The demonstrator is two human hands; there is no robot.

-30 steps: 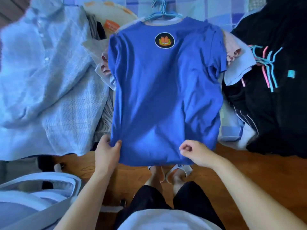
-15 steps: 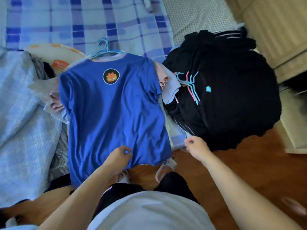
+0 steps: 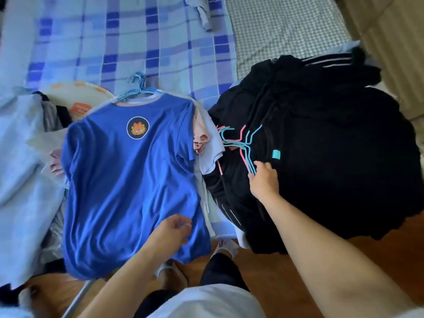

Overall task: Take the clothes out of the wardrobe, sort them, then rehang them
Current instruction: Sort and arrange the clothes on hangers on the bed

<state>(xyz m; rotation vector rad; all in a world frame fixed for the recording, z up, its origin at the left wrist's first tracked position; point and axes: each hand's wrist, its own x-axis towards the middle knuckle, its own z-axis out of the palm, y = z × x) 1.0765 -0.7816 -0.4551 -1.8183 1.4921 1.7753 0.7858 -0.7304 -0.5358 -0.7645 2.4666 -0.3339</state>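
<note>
Sorting under way, rehanging not begun: your right hand (image 3: 263, 180) is reaching, fingers extended, for the hangers (image 3: 245, 148) at centre right; your left hand (image 3: 174, 230) is hovering, loosely curled and empty, over the blue T-shirt (image 3: 128, 180).

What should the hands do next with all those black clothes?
Probably close the right hand around the pink and blue hanger hooks and lift. Its fingertips are already at the hooks, which lie bunched on the black pile, while the left hand hangs loosely curled above the blue shirt.
</note>
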